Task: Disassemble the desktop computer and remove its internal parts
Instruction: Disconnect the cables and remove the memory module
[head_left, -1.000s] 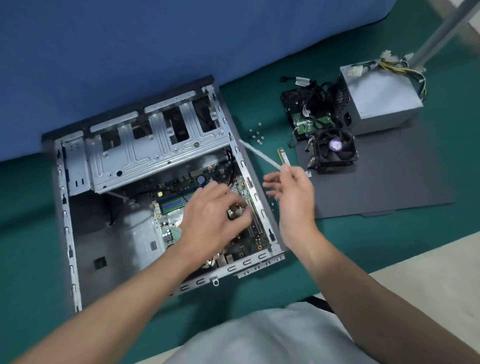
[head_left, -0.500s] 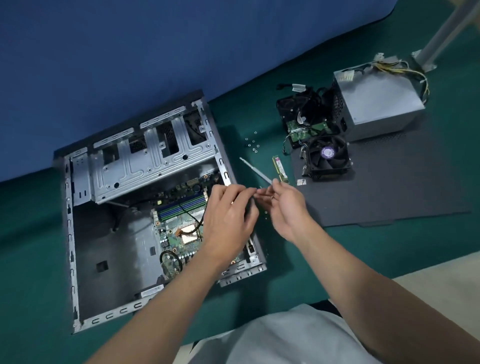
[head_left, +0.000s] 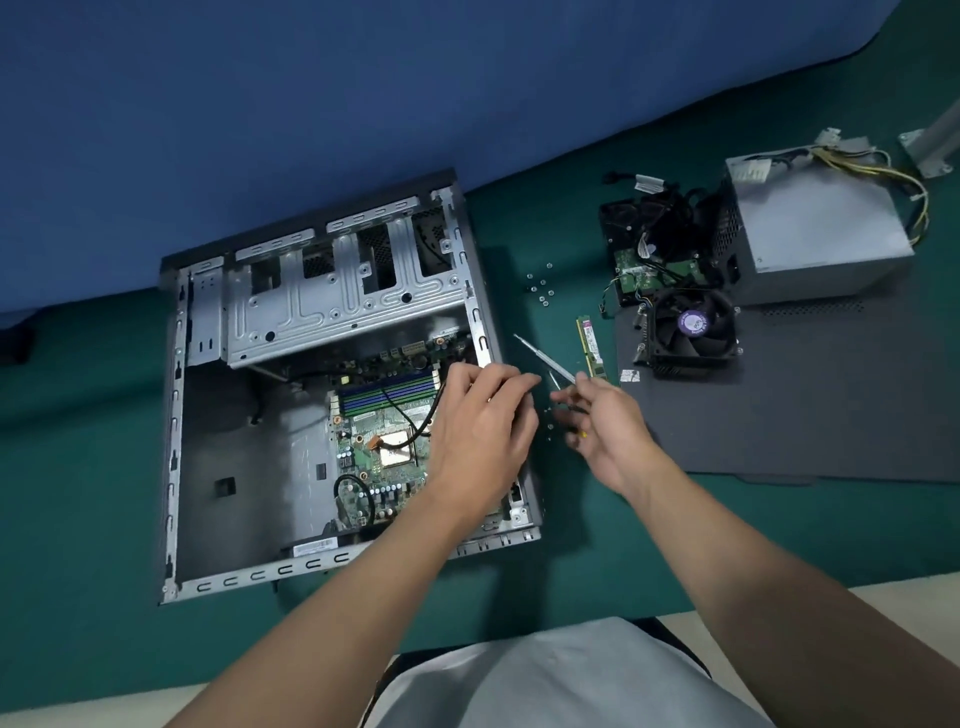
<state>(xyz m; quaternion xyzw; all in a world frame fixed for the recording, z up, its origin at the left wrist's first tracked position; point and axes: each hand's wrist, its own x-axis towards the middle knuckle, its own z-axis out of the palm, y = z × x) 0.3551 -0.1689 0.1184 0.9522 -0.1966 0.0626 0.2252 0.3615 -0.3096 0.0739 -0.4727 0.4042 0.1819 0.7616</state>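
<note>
The open desktop case (head_left: 176, 415) lies flat on the green mat, with the green motherboard (head_left: 384, 441) still inside near its right wall. My left hand (head_left: 483, 431) hovers over the case's right rim, fingers curled; its fingertips hide whatever may be between them. Just to the right, off the case, my right hand (head_left: 608, 426) grips a thin screwdriver (head_left: 540, 356) whose shaft points up and left. A few tiny screws (head_left: 549, 426) lie on the mat between the two hands.
Removed parts lie at the right: a RAM stick (head_left: 589, 345), a cooler fan (head_left: 691, 327), a hard drive (head_left: 649, 244) with cables, and a grey power supply (head_left: 815, 234). The dark side panel (head_left: 805, 415) lies flat. More loose screws (head_left: 540, 288) sit near the case.
My left hand came up off the motherboard to the case's right rim, met my right hand, and the two have now drawn slightly apart. The screwdriver stayed in my right hand.
</note>
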